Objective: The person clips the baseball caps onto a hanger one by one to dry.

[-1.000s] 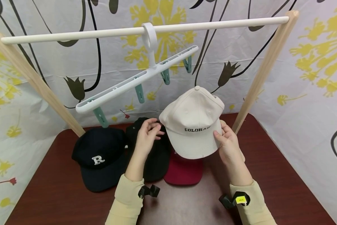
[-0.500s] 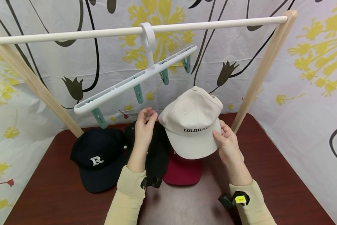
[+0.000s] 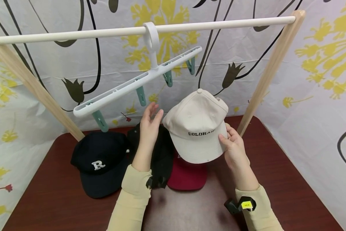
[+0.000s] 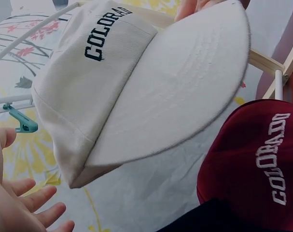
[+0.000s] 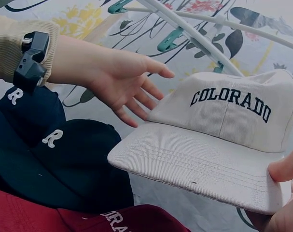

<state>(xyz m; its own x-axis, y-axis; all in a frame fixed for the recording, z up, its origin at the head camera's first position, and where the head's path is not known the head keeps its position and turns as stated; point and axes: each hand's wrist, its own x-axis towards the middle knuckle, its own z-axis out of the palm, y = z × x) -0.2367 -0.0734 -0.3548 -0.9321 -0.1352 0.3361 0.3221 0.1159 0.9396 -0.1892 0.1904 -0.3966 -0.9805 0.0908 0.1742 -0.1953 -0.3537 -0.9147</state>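
The right hand [image 3: 234,146] pinches the right edge of a cream cap [image 3: 200,122] lettered COLORADO, holding it up above the table with its brim towards the person. In the right wrist view the thumb lies on the brim of the cream cap [image 5: 199,159]. Left of the cap, the left hand [image 3: 150,126] is raised with fingers spread, holding nothing; in the left wrist view the fingers of the left hand [image 4: 20,193] are apart from the cap. Above it hangs a white hanger [image 3: 118,93] with several teal clips [image 3: 141,95].
On the dark red table [image 3: 51,192] lie a navy cap [image 3: 100,160] with an R at left, a black cap [image 3: 162,157] beside it, and a red cap [image 3: 188,175] partly under the cream one. A white rod [image 3: 219,25] on wooden posts [image 3: 266,77] carries the hanger.
The left hand has moved up and slightly left, away from the cream cap's edge, and its fingers have spread. The right hand and the cream cap have stayed nearly still.
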